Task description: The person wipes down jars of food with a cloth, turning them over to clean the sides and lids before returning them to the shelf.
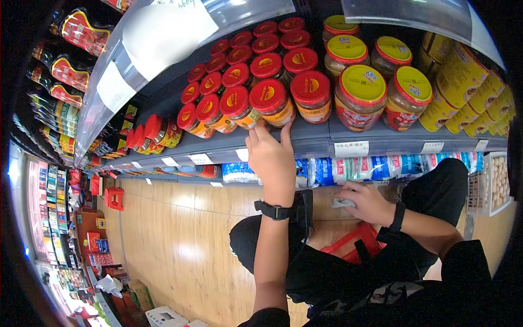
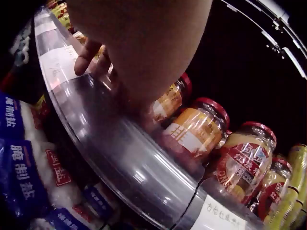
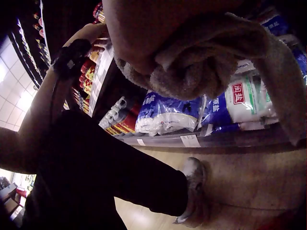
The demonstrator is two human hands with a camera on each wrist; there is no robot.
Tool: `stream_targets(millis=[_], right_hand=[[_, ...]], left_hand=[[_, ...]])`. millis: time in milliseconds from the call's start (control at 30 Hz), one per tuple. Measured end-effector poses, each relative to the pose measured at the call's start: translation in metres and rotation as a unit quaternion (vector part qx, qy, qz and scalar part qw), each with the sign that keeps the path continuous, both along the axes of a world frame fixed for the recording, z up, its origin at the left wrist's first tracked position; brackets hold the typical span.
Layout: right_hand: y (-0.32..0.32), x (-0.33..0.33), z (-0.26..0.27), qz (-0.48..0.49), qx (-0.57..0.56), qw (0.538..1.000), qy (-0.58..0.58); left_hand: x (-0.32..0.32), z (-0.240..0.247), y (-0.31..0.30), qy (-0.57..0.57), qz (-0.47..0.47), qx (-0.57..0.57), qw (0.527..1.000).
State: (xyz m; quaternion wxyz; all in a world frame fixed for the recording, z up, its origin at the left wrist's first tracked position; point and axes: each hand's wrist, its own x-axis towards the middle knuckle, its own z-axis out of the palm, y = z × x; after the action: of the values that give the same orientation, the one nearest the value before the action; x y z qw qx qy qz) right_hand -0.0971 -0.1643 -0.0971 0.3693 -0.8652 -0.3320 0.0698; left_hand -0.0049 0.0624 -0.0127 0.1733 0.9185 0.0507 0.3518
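Note:
Red-lidded jars stand in rows on the shelf. My left hand (image 1: 271, 161) reaches to the shelf's front edge, its thumb and fingertips touching the lower front of one front-row jar (image 1: 269, 101); the thumb lies fairly straight. In the left wrist view my left hand (image 2: 98, 62) is dark, and the forearm hides part of the contact. Lower right, below the shelf edge, my right hand (image 1: 368, 203) grips a crumpled grey cloth (image 1: 343, 203). That cloth (image 3: 192, 62) hangs in folds across the top of the right wrist view.
Yellow-lidded jars (image 1: 362, 90) and yellow cans (image 1: 460, 73) stand to the right. Bagged salt (image 1: 321, 170) lies on the shelf below. A clear plastic strip (image 1: 256, 12) runs overhead. A white basket of eggs (image 1: 493, 182) is at right, a red basket (image 1: 357, 242) near the legs.

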Motion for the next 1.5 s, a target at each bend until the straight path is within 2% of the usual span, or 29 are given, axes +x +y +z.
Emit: stream_targets(millis=[400,500,600,733,900,1033,1133,1200,1233,1333,1500], right_hand=[[-0.004,0.002,0.006,-0.007,0.004,1.000,-0.011],[-0.006,0.002,0.008,-0.014,0.007,1.000,-0.007],[-0.007,0.002,0.007,-0.014,0.015,1.000,-0.016],[-0.007,0.002,0.008,-0.009,0.009,1.000,-0.006],[-0.009,0.003,0.004,-0.010,0.012,1.000,-0.009],[-0.010,0.003,0.009,-0.007,0.015,1.000,-0.009],[-0.010,0.003,0.010,-0.008,0.016,1.000,-0.011],[-0.010,0.003,0.009,-0.009,0.011,1.000,-0.012],[-0.010,0.003,0.008,-0.007,0.006,1.000,-0.013],[-0.009,0.002,0.005,-0.006,0.005,0.999,-0.035],[-0.010,0.002,0.012,-0.009,0.012,1.000,-0.020]], left_hand=[[0.005,0.006,-0.003,0.014,0.001,-0.001,1.000],[0.002,0.017,-0.005,-0.001,0.039,0.009,0.999],[0.007,0.029,-0.005,-0.113,-0.036,-0.030,0.992],[0.014,0.034,-0.004,-0.097,-0.077,-0.009,0.992],[0.021,0.031,-0.005,-0.122,-0.120,-0.047,0.984],[0.018,0.028,-0.002,-0.105,-0.120,-0.032,0.987],[0.011,0.029,-0.017,-0.121,-0.096,-0.066,0.986],[0.005,0.033,-0.033,-0.126,-0.183,-0.004,0.975],[0.006,0.032,-0.040,-0.126,-0.184,-0.003,0.975],[0.009,0.024,-0.051,-0.029,-0.201,0.032,0.979],[0.013,0.021,-0.053,-0.032,-0.194,0.027,0.980]])
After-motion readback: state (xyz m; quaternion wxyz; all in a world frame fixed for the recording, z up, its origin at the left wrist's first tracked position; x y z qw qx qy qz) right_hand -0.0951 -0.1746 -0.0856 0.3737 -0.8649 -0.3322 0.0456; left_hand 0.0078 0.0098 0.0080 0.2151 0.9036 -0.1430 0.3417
